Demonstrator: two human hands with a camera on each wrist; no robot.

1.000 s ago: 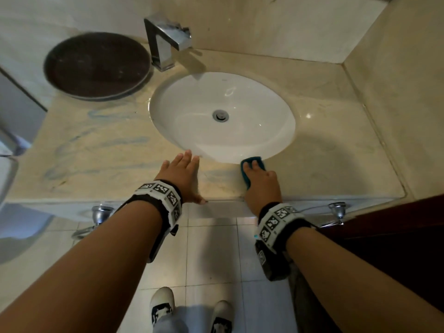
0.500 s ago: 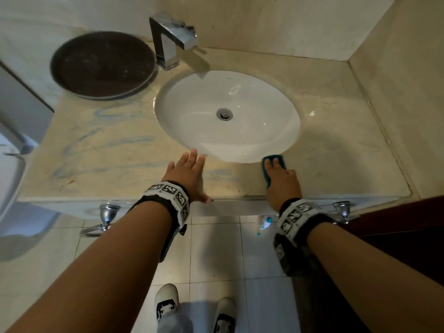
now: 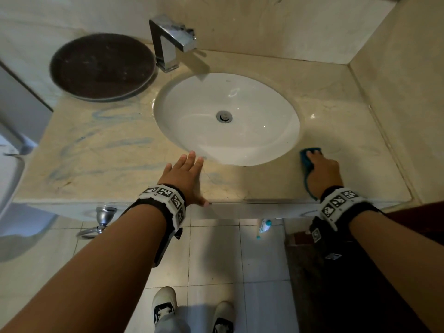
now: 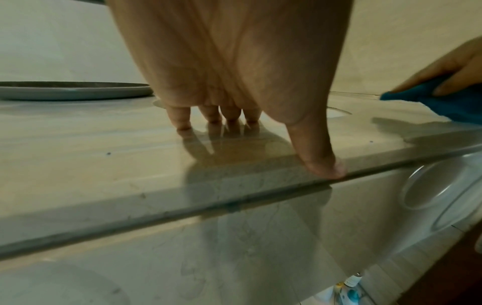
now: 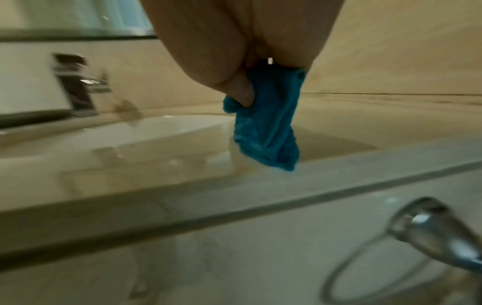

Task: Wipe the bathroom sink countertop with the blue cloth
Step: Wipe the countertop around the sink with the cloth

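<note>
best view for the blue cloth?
Right wrist: the blue cloth fills mid-frame, hanging from the right hand onto the countertop. Head shows only an edge beside the hand; left wrist catches a corner at the frame's right.

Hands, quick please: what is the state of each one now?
Left hand: open, flat on the countertop, holding nothing.
Right hand: pressing the blue cloth on the countertop, thumb pinching it.

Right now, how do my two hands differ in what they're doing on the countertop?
The left hand lies flat, fingers straight, pressing bare on the countertop in front of the sink basin; the right hand presses the blue cloth down. The left hand holds nothing; the right hand's thumb pinches the cloth. The left sits nearer the middle, the right at the basin's right. Both rest near the front edge.
</note>
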